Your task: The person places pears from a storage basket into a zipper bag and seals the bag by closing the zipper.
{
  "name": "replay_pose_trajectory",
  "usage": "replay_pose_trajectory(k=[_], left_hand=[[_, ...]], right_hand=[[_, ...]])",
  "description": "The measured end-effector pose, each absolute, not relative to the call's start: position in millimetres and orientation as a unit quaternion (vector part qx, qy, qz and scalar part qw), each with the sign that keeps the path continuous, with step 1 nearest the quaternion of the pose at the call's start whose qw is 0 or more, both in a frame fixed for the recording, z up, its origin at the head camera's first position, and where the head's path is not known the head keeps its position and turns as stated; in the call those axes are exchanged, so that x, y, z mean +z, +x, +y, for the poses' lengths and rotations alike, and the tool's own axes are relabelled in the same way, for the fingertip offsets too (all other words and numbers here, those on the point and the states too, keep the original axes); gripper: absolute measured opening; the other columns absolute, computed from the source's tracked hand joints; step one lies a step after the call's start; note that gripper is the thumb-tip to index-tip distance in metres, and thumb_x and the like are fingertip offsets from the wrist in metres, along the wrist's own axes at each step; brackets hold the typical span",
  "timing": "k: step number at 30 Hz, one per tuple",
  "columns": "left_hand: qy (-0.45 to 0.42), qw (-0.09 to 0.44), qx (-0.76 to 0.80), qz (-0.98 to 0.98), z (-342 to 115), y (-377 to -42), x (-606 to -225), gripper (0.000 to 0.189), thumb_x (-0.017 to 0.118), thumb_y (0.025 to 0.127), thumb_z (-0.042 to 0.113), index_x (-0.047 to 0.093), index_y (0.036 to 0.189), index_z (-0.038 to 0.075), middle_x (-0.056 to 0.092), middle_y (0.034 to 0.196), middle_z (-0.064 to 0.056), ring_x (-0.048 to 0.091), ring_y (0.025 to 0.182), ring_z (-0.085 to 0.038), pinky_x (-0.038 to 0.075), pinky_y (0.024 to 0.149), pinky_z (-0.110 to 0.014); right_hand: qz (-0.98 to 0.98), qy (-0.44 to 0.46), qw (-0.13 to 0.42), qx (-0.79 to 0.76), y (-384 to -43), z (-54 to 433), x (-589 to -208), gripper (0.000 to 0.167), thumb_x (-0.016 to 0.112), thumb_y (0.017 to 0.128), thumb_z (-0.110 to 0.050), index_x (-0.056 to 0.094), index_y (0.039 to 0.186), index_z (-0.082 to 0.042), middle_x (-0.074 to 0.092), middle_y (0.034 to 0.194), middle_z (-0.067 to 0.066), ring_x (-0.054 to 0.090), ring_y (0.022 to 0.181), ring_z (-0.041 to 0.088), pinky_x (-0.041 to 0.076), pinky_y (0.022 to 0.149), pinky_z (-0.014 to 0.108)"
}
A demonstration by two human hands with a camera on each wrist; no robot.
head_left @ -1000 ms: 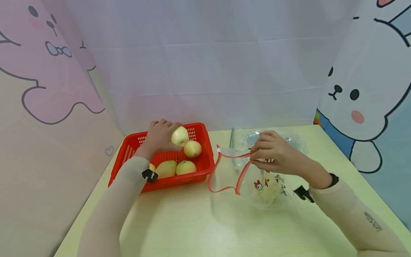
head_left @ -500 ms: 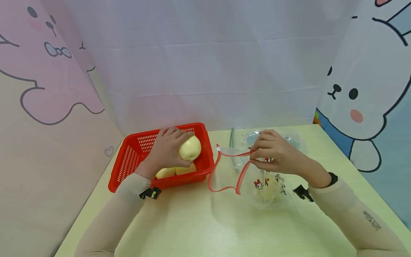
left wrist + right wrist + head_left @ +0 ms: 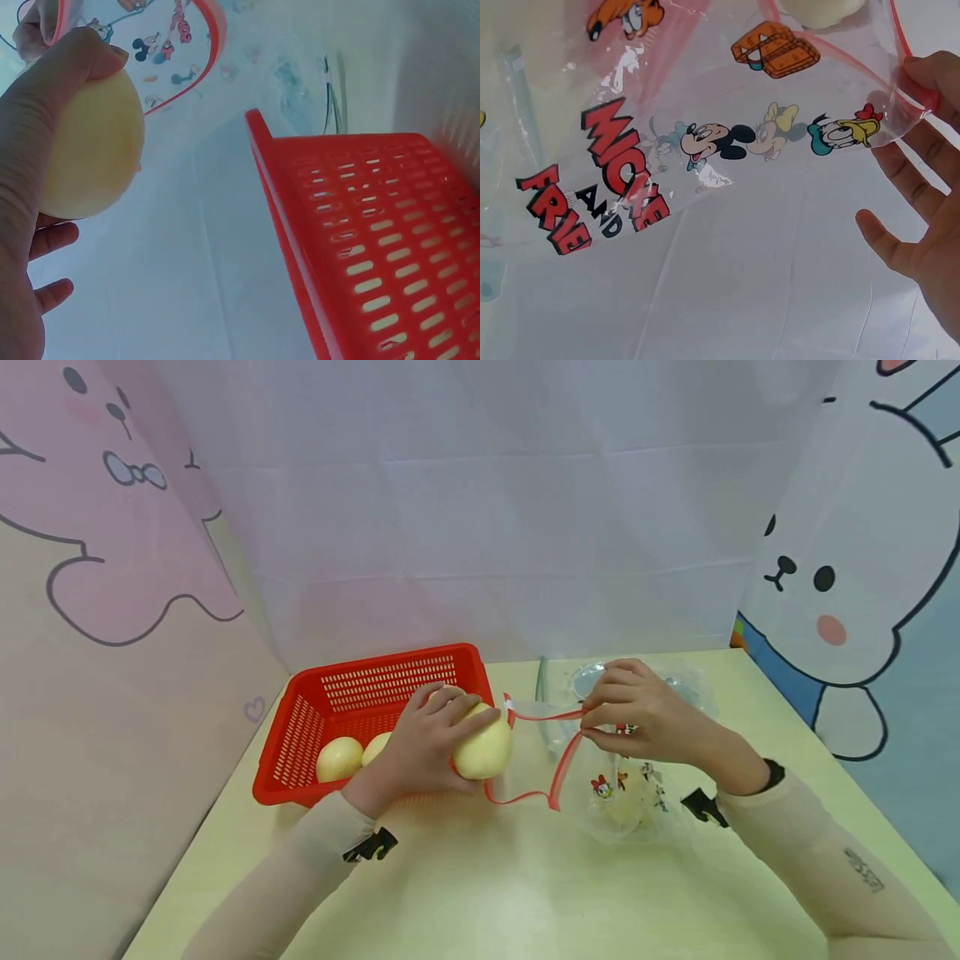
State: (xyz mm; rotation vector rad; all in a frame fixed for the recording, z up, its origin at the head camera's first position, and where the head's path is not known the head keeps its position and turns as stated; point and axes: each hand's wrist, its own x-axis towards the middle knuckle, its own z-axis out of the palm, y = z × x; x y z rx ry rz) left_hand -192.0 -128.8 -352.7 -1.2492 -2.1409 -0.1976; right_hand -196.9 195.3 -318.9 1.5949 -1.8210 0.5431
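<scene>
My left hand grips a round pale-yellow fruit, its fingers over the top and thumb below. The fruit is just past the basket's right front corner, overlapping the left side of the bag's mouth in the head view. Clear plastic with red edging and cartoon prints makes up the bag. My right hand pinches the bag's red rim between thumb and fingers, and the mouth gapes toward the left. In the left wrist view the fruit fills the palm, close to the bag's red-edged opening.
A red slotted basket stands at the left with several more pale-yellow fruits, one near its front wall. Behind the bag lies clear plastic packaging with a green strip. A white curtain hangs behind the table.
My left hand has carried the fruit rightward and toward me, out of the basket to the bag's mouth. The right hand has stayed almost still, holding the rim.
</scene>
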Motion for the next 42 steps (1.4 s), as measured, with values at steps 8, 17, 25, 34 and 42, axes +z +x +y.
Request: replay_pose_trajectory(k=[8, 17, 25, 34, 42], left_hand=[[-0.498, 0.408, 0.008, -0.765, -107, -192, -368, 0.076, 0.081, 0.058, 0.06, 0.065, 0.122, 0.022, 0.065, 0.116, -0.008, 0.057, 0.101, -0.023, 0.043, 0.094, -0.049], [-0.545, 0.413, 0.03, -0.729, -94, -195, -378, 0.071, 0.074, 0.066, 0.066, 0.065, 0.123, 0.025, 0.064, 0.122, -0.009, 0.056, 0.096, -0.022, 0.043, 0.09, -0.042], [-0.58, 0.399, 0.051, -0.709, -94, -197, -386, 0.068, 0.072, 0.069, 0.064, 0.063, 0.126, 0.028, 0.063, 0.127, -0.006, 0.055, 0.103, -0.02, 0.041, 0.094, -0.041], [-0.527, 0.269, 0.052, -0.805, -93, -195, -387, 0.07, 0.072, 0.071, 0.058, 0.06, 0.133, 0.03, 0.059, 0.124, 0.002, 0.046, 0.095, -0.02, 0.033, 0.082, -0.041], [-0.491, 0.192, 0.092, -0.845, -86, -190, -382, 0.073, 0.075, 0.07, 0.058, 0.056, 0.137, 0.035, 0.057, 0.122, 0.005, 0.044, 0.104, -0.018, 0.032, 0.087, -0.044]], right_hand=[[-0.699, 0.604, 0.32, 0.209, -197, 195, -319, 0.035, 0.051, 0.103, -0.035, 0.072, 0.083, -0.015, 0.066, 0.085, -0.003, 0.056, 0.082, 0.02, 0.039, 0.086, 0.05], [-0.702, 0.596, 0.319, 0.223, -198, 196, -321, 0.032, 0.055, 0.102, -0.034, 0.072, 0.083, -0.015, 0.068, 0.086, -0.002, 0.058, 0.082, 0.02, 0.04, 0.087, 0.051], [-0.704, 0.586, 0.329, 0.228, -198, 197, -319, 0.035, 0.054, 0.102, -0.035, 0.073, 0.081, -0.013, 0.069, 0.085, -0.002, 0.058, 0.081, 0.02, 0.04, 0.085, 0.051], [-0.714, 0.585, 0.311, 0.229, -196, 199, -317, 0.036, 0.052, 0.103, -0.035, 0.07, 0.08, -0.012, 0.069, 0.083, -0.002, 0.057, 0.081, 0.02, 0.039, 0.088, 0.049], [-0.712, 0.592, 0.296, 0.233, -195, 199, -318, 0.036, 0.053, 0.102, -0.034, 0.07, 0.08, -0.012, 0.069, 0.084, -0.003, 0.057, 0.081, 0.018, 0.039, 0.09, 0.048]])
